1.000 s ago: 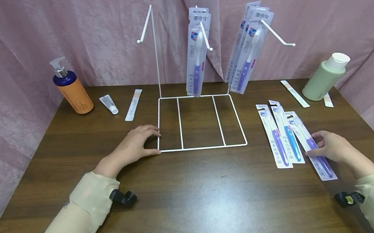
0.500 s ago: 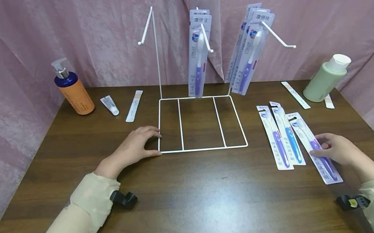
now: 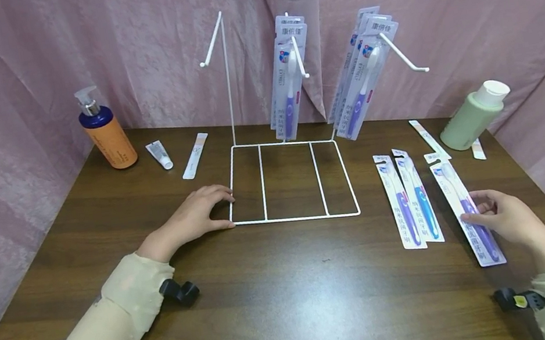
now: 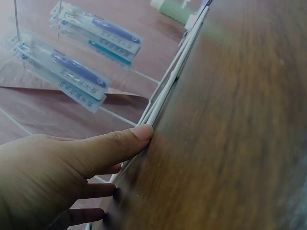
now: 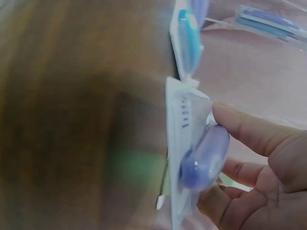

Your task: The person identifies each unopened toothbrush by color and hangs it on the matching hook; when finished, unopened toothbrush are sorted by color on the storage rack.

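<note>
Farther from the white rack (image 3: pixel 263 183) than a second ago: my right hand (image 3: pixel 509 217), pinching a purple toothbrush pack (image 3: pixel 457 195). My left hand (image 3: pixel 191 214), fingers relaxed, touches the rack's left side. Blue toothbrush pack (image 3: pixel 418 196) lies right of the rack.

purple toothbrush (image 3: pixel 486 240), white rack (image 3: pixel 263 183), pink curtain (image 3: pixel 149 53)

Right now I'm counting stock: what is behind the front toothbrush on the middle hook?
Another packaged toothbrush peeks out at the top and left. The front toothbrush covers most of it; anything farther back cannot be seen.
</note>
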Tool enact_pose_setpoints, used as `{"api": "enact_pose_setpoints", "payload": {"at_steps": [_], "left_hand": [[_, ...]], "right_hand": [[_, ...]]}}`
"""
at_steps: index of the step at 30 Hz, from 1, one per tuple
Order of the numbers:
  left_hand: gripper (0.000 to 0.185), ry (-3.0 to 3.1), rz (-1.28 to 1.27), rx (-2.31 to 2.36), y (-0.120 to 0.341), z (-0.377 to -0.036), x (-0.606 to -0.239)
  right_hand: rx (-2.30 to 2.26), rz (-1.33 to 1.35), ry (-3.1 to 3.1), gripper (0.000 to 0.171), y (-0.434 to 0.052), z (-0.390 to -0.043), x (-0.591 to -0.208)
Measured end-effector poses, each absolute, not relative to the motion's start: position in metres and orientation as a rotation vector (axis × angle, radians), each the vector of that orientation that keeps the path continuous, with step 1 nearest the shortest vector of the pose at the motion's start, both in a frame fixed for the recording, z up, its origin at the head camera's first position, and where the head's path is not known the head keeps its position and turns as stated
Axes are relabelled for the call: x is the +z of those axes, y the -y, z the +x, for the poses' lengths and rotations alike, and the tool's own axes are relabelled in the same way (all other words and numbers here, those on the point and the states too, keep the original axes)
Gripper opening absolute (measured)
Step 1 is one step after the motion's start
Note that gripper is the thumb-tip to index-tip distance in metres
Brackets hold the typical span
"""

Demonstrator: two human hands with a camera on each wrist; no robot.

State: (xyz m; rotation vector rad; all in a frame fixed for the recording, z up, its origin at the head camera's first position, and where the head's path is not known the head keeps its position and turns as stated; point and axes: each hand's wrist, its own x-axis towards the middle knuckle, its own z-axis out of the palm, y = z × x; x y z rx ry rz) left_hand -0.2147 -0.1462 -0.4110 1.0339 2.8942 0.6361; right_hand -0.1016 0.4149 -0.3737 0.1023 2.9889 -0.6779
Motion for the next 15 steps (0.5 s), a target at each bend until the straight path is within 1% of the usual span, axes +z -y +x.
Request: {"api": "enact_pose_setpoints", "payload": {"at_steps": [7, 15], "left_hand": [[0.051, -2.897, 1.046, 0.64, 0.146, -0.216, -0.411], [0.051, -2.901, 1.057, 0.634, 0.145, -0.215, -0.412]], "right_hand": [[-0.787, 0.097, -3.109, 0.057, -0.411, -0.096, -0.357], [-1.069, 0.064, -3.204, 0.053, -0.402, -0.091, -0.335]]}}
